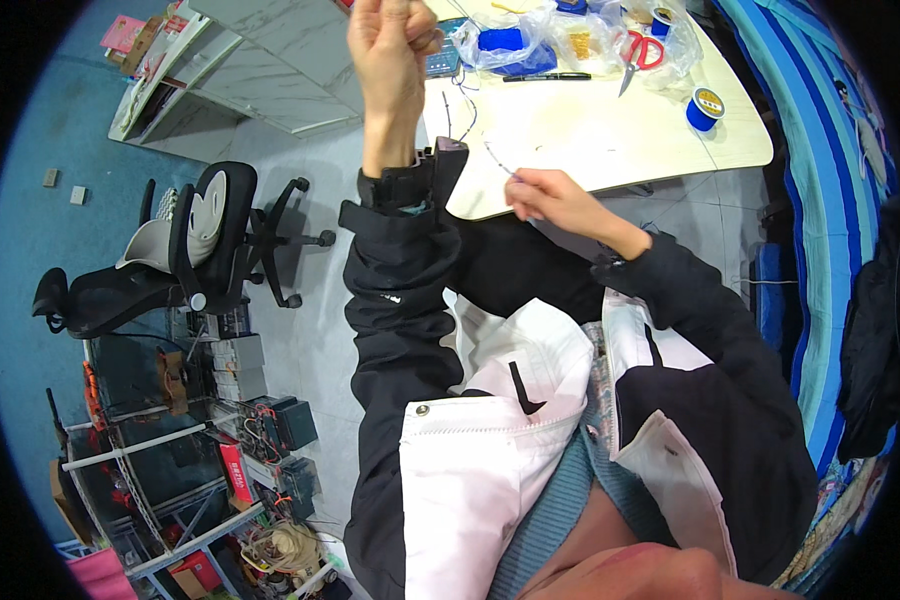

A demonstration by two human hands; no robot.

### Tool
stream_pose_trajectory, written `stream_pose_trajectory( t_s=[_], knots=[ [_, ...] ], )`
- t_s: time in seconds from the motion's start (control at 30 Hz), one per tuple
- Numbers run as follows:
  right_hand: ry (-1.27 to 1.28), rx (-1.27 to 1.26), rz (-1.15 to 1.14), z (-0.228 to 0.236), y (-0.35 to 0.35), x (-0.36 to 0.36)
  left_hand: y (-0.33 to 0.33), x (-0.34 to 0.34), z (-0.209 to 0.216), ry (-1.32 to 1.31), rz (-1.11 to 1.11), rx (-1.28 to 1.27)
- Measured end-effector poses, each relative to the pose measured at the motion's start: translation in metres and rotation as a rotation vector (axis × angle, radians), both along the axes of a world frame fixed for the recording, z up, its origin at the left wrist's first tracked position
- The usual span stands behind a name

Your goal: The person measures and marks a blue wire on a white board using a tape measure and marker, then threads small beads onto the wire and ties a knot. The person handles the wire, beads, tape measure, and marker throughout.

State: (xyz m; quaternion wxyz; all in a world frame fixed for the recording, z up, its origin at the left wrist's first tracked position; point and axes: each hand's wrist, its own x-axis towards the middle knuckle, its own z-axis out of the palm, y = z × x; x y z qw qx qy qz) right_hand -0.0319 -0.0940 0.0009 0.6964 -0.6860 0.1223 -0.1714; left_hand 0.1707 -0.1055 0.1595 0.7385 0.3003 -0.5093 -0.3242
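Observation:
My left hand (392, 35) is raised at the top, over the table's left edge, with its fingers closed. What they hold, if anything, is hidden. My right hand (560, 203) is closed in a pinch above the table's near edge. A thin dark strand (497, 158), speckled as if beaded, runs up and left from its fingertips. Another thin dark strand (448, 112) lies or hangs to the right of my left wrist. Right of it on the table are a black pen (547, 77), red-handled scissors (642, 58) and a blue thread spool (705, 110).
Clear plastic bags (530, 30) with blue and yellow items lie at the far side of the pale table (610, 140). A phone (444, 52) is beside them. An office chair (190, 240) and a cluttered metal rack (160, 470) stand left; a blue striped cloth (820, 200) hangs right.

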Motion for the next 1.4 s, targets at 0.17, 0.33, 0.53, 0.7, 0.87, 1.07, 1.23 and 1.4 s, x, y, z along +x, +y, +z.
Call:
stream_pose_trajectory(
  t_s=[0.17,0.33,0.53,0.7,0.87,1.07,1.23,1.4],
  knots=[
    [0.160,-0.103,-0.019,0.040,-0.028,-0.086,0.014,0.030,0.004,0.016,0.174,-0.077],
    [0.496,-0.150,0.266,0.097,-0.056,-0.182,0.006,0.022,-0.003,0.346,-0.273,-0.192],
    [0.620,-0.378,0.525,0.075,-0.069,-0.218,0.007,-0.023,-0.011,-0.186,-0.003,0.053],
    [0.267,-0.173,0.362,0.036,-0.039,-0.130,-0.002,-0.058,-0.033,-0.150,-0.195,0.174],
    [-0.086,0.043,-0.147,0.037,-0.011,-0.069,-0.010,-0.057,-0.047,-0.202,-0.258,0.090],
    [0.256,-0.171,0.341,0.033,-0.028,-0.101,0.006,-0.023,-0.039,-0.034,-0.129,0.197],
    [0.524,-0.738,0.096,0.035,-0.024,-0.103,0.013,-0.034,-0.036,-0.156,-0.182,0.175],
    [-0.170,-0.357,-0.750,0.071,-0.020,-0.051,0.028,-0.058,-0.035,-0.331,-0.240,0.178]
  ],
)
